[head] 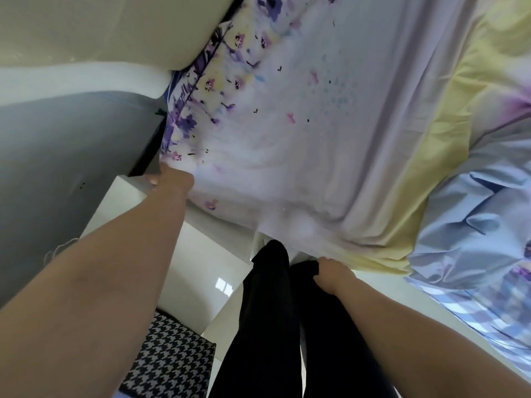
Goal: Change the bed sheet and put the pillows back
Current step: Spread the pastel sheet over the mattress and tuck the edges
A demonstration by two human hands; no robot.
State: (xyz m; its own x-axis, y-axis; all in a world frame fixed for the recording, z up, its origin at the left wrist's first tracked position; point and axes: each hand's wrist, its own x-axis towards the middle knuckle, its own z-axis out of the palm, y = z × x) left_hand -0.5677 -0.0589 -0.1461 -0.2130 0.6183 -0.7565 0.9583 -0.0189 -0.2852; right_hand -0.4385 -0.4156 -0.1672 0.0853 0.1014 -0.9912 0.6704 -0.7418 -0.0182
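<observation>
The floral bed sheet [301, 124], pale with purple and pink flowers and a yellow band, spreads over the bed across the upper middle and right of the frame, wrinkled toward its lower edge. The left hand [172, 178] reaches to the sheet's corner at centre left, where the sheet meets a dark gap beside the bed; its fingers curl down over the edge, though whether they clamp the cloth cannot be told. The right hand [330, 272] sits at the sheet's lower edge in the lower middle, its fingers bent under out of sight, so their grip cannot be told either. A rumpled blue cloth [471, 219] lies at the right, touching the yellow band. Black trouser legs [273, 311] stand below, beside a houndstooth mat [172, 354] at the bottom left.
</observation>
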